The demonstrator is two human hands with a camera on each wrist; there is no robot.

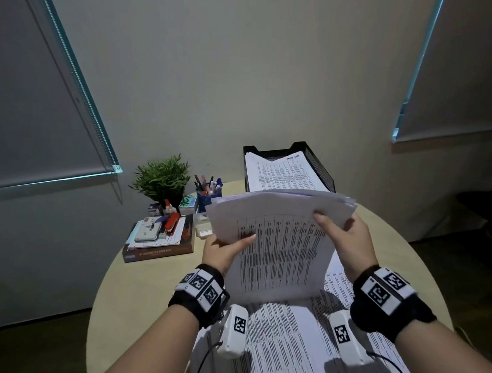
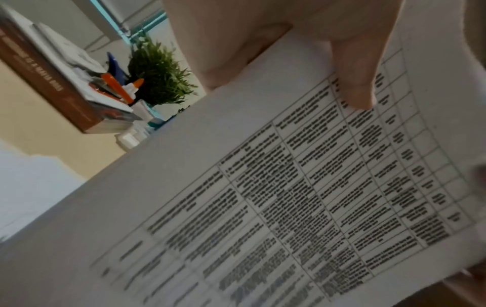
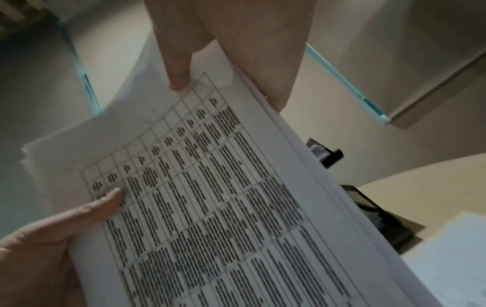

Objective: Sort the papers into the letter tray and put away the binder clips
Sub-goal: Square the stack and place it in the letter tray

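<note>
I hold a stack of printed papers (image 1: 278, 242) upright above the round table, its printed table facing me. My left hand (image 1: 229, 250) grips its left edge, thumb on the front sheet (image 2: 289, 187). My right hand (image 1: 341, 235) grips the right edge with the thumb on the front page (image 3: 210, 187) and the fingers behind. The black mesh letter tray (image 1: 320, 163) stands at the table's back with printed sheets (image 1: 281, 172) in it. More printed sheets (image 1: 285, 343) lie on the table under my wrists. No binder clip shows clearly.
At the back left stand a potted plant (image 1: 161, 177) and a blue pen cup (image 1: 209, 194). A brown book (image 1: 159, 249) carries notebooks, a white device and a red stapler. A small white box (image 1: 204, 230) sits beside it. Bare tabletop (image 1: 130, 296) lies at the left.
</note>
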